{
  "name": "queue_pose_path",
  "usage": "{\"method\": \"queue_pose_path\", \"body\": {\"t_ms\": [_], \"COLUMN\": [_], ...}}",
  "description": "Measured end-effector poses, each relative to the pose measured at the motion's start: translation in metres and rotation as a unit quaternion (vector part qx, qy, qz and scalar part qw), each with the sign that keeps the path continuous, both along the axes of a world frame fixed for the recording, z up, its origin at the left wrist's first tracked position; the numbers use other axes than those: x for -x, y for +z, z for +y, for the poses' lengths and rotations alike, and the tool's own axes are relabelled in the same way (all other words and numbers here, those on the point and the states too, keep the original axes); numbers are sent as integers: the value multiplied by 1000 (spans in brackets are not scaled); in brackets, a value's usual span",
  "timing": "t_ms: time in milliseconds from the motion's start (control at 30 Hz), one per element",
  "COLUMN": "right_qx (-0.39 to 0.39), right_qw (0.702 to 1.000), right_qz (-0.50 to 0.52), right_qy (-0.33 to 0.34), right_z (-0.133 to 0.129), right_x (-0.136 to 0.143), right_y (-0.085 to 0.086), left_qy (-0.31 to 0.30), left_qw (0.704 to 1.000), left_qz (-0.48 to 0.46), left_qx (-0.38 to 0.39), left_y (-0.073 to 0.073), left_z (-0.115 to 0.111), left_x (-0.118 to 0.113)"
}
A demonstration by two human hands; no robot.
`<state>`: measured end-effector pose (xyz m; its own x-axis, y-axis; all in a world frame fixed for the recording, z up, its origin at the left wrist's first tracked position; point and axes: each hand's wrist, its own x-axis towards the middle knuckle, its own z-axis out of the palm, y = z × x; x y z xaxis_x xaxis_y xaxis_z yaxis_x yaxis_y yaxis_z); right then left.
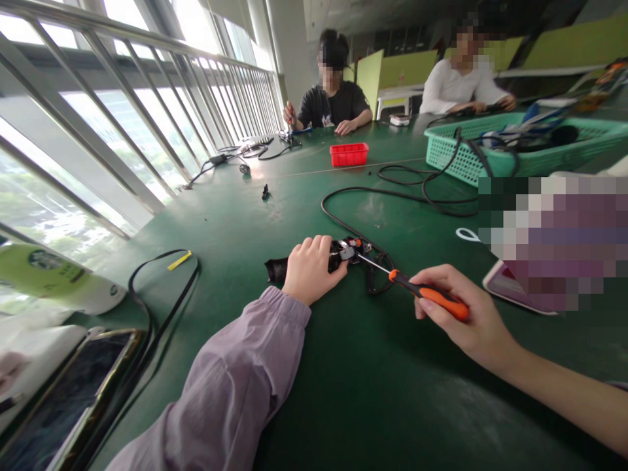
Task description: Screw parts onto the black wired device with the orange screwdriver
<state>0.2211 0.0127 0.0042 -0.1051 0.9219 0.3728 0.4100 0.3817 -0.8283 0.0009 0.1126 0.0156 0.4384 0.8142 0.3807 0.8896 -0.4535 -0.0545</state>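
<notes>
In the middle of the head view, my left hand is wrapped over a black corded device lying on the green table. Its right end is opened up, with grey and red inner parts exposed. My right hand grips a screwdriver by its orange and black handle. The metal shaft points left, its tip at the exposed parts; whether it sits in a screw I cannot tell. A black piece lies just below that end, close to the shaft. My left palm hides the device's middle.
A black cable runs back toward a green basket of tools and cords. A red tray and a small black part lie farther off. A phone, strap and bottle are at left. Two people sit across.
</notes>
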Motion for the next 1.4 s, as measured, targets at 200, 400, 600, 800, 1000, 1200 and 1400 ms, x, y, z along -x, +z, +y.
{"method": "queue_pose_path", "body": {"t_ms": [200,400,600,800,1000,1200,1400], "right_qx": [9,13,18,-28,-13,-21,-46], "right_qw": [1000,1000,999,999,999,996,989], "right_qz": [-1,4,30,27,35,59,105], "right_qy": [10,15,20,-36,-18,-58,-91], "right_z": [0,0,0,1,0,1,2], "right_x": [0,1,0,0,0,2,3], "right_y": [-1,-1,0,-1,0,-3,-5], "left_qy": [1,0,-2,-3,-1,-2,-2], "left_qw": [1000,1000,1000,1000,1000,1000,1000], "left_qz": [0,2,2,1,3,2,-2], "left_qx": [-3,-11,-14,-11,-8,-6,-4], "left_y": [-1,-3,-3,-2,-2,-2,-3], "left_z": [1,2,2,1,2,2,2], "left_x": [0,0,0,0,1,1,1]}}
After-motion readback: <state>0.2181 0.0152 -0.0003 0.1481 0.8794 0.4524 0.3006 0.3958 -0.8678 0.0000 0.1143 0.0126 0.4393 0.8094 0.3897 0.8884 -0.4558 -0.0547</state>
